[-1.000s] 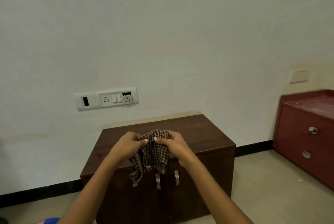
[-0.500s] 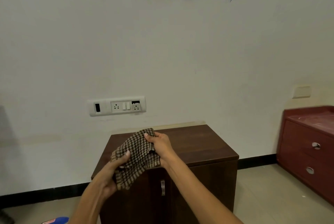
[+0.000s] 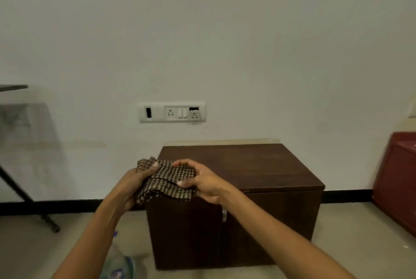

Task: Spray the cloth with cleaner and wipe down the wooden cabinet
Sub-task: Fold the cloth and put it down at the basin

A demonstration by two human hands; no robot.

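A brown checked cloth (image 3: 167, 181) is bunched between both hands over the front left corner of the dark wooden cabinet (image 3: 258, 166). My left hand (image 3: 137, 183) grips the cloth's left side from below, thumb on top. My right hand (image 3: 202, 181) holds its right side, fingers curled over the fabric. A clear bottle of cleaner (image 3: 119, 260) stands on the floor at the cabinet's left, partly hidden by my left forearm.
The cabinet stands against a white wall with a socket panel (image 3: 172, 112) above it. A red drawer unit (image 3: 398, 177) is at the right edge. A dark table leg (image 3: 27, 202) slants down at the left. Tiled floor surrounds the cabinet.
The view has swung left, so the cabinet sits more to the right. Both hands have gathered the cloth flatter and lower onto the cabinet's front left corner. The bottle has come into view.
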